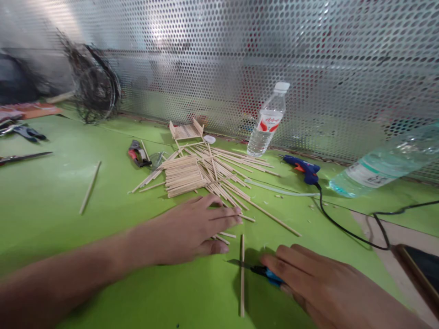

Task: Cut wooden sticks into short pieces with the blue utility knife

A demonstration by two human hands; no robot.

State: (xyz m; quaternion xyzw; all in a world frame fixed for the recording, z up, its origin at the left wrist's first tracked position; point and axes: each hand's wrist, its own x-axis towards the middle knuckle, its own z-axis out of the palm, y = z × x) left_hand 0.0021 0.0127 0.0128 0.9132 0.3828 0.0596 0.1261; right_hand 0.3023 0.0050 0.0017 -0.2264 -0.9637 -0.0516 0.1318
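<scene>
My left hand (pixel 192 228) lies flat on the green table (pixel 51 192), fingers stretched over the near edge of a heap of thin wooden sticks (pixel 202 176). One stick rests across its fingers. My right hand (pixel 308 278) is closed round the blue handle of a small knife (pixel 255 268), whose dark blade points left. The blade tip reaches a single stick (pixel 242 274) lying lengthwise towards me, between both hands.
Behind the heap stands a small stick-built frame (pixel 185 131). Red-handled cutters (pixel 137 154) lie left of it. A blue glue gun (pixel 303 169) with black cord, an upright water bottle (pixel 267 121) and a lying bottle (pixel 384 164) are at right. A perforated metal wall closes the back.
</scene>
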